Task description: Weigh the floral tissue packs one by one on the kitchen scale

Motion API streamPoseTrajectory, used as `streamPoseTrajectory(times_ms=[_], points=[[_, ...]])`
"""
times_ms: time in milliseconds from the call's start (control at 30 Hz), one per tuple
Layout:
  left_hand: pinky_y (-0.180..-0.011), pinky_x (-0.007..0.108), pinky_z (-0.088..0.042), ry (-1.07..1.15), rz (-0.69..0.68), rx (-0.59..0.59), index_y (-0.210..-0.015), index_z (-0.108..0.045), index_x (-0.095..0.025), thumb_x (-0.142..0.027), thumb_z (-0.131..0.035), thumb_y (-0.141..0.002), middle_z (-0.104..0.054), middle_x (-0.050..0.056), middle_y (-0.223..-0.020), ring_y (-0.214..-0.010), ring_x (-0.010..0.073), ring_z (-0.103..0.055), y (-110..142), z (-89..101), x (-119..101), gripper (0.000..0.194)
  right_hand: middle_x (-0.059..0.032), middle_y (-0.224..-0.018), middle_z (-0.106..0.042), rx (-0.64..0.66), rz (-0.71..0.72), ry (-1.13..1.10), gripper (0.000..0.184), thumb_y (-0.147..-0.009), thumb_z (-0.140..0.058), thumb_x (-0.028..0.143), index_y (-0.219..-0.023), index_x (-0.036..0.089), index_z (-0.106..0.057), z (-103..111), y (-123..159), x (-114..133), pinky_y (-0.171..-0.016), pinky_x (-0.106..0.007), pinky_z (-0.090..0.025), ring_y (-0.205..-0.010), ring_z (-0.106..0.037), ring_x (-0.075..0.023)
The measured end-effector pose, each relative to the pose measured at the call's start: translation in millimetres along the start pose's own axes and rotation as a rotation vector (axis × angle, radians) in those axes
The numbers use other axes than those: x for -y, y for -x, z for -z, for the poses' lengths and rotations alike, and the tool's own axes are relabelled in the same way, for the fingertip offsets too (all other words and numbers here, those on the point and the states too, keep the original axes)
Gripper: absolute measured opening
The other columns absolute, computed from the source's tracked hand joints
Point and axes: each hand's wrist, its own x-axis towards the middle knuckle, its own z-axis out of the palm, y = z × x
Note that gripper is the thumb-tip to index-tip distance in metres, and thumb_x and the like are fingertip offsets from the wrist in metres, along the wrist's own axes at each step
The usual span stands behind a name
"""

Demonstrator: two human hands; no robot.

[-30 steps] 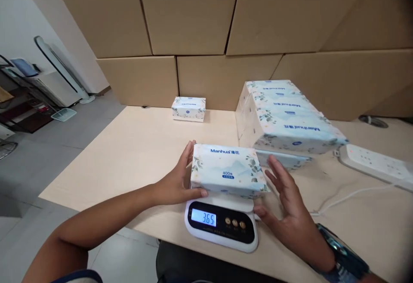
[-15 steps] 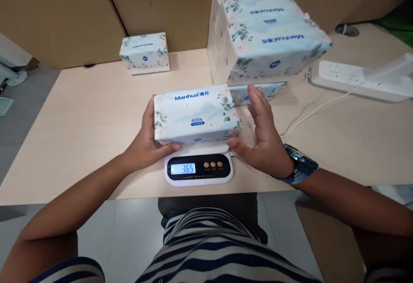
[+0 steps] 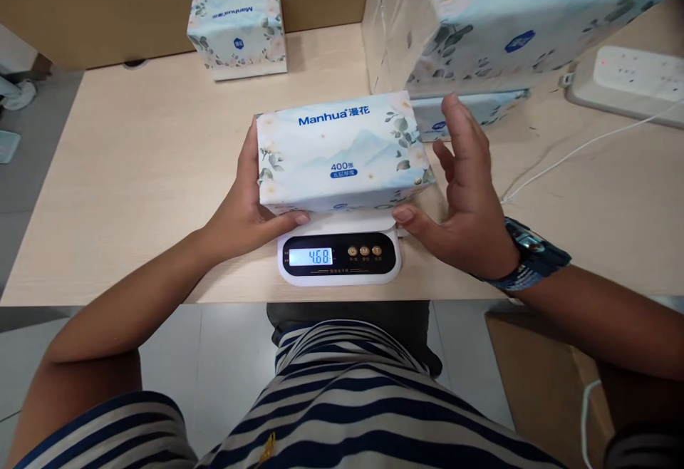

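Note:
A light-blue and white tissue pack (image 3: 342, 152) with floral print rests on a white kitchen scale (image 3: 339, 278). The scale's lit display (image 3: 311, 256) appears to read 4.68. My left hand (image 3: 243, 202) grips the pack's left end, thumb along its front edge and the fingers behind the end, mostly hidden. At the right end, my right hand (image 3: 462, 191) is spread, fingers raised and apart from the pack. Its thumb tip lies by the front right corner; whether it touches the pack I cannot tell.
Another tissue pack (image 3: 238, 34) stands at the back left against a brown panel. A wrapped stack of tissue packs (image 3: 481, 48) rises at the back right, above another pack (image 3: 470, 114). A white power strip (image 3: 635, 73) and cable (image 3: 582, 142) lie farther right.
The scale reading has gone from 3.65 to 4.68. My view has shifted, so the desk items appear larger and higher. My right hand's fingers are spread wider from the pack.

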Motion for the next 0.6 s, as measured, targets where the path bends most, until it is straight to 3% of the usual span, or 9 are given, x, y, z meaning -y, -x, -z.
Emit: streamPoseTrajectory(times_ms=[133, 233, 400, 533, 600], points=[[-0.14, 0.064, -0.027, -0.023, -0.009, -0.026, -0.174, 0.013, -0.048, -0.066, -0.086, -0.086, -0.007, 0.007, -0.189, -0.175, 0.0402, -0.02, 1.1, -3.7, 6.7, 0.133, 0.0015, -0.188, -0.012, -0.059, 0.017, -0.024, 0.098, -0.1, -0.055, 0.076, -0.177, 0.046, -0.002, -2.0, 0.5, 4.4, -0.141, -0.061, -0.026, -0.176, -0.013, -0.0347], [-0.142, 0.064, -0.02, -0.03, -0.02, -0.155, -0.174, 0.006, -0.05, -0.074, -0.083, -0.084, 0.002, 0.001, -0.19, -0.177, 0.0409, -0.006, 4.8, -11.0, 2.8, 0.129, 0.0061, -0.189, -0.01, -0.089, -0.002, -0.151, 0.094, -0.101, -0.054, 0.076, -0.176, 0.049, -0.005, -5.0, 5.2, 11.8, -0.143, -0.059, -0.02, -0.177, -0.009, -0.0301], [-0.146, 0.055, -0.014, 0.096, 0.003, -0.333, -0.172, -0.006, -0.057, -0.094, -0.053, -0.09, 0.009, -0.018, -0.188, -0.176, 0.0319, 0.016, 8.6, -19.5, -18.3, 0.102, 0.014, -0.187, -0.017, -0.11, -0.107, -0.451, 0.076, -0.105, -0.041, 0.078, -0.173, 0.056, -0.016, 1.2, 15.9, 18.1, -0.142, -0.058, -0.022, -0.176, -0.011, -0.0253], [-0.147, 0.051, -0.003, 0.208, 0.031, -0.394, -0.171, -0.02, -0.058, -0.099, -0.029, -0.092, 0.001, -0.025, -0.186, -0.175, 0.0257, 0.022, 8.6, -17.0, -25.2, 0.09, 0.0196, -0.186, -0.016, -0.155, -0.114, -0.409, 0.065, -0.107, -0.022, 0.076, -0.171, 0.06, -0.02, 11.2, 17.9, 15.3, -0.143, -0.06, -0.016, -0.176, -0.005, -0.0246], [-0.147, 0.051, 0.0, 0.231, 0.088, -0.394, -0.17, -0.025, -0.059, -0.102, -0.028, -0.089, -0.002, -0.026, -0.186, -0.175, 0.0258, 0.021, 9.5, -18.5, -23.8, 0.092, 0.0201, -0.186, -0.012, -0.115, -0.139, -0.301, 0.068, -0.106, -0.011, 0.078, -0.172, 0.06, -0.01, 10.6, 18.4, 16.5, -0.143, -0.057, -0.018, -0.176, -0.005, -0.022]])
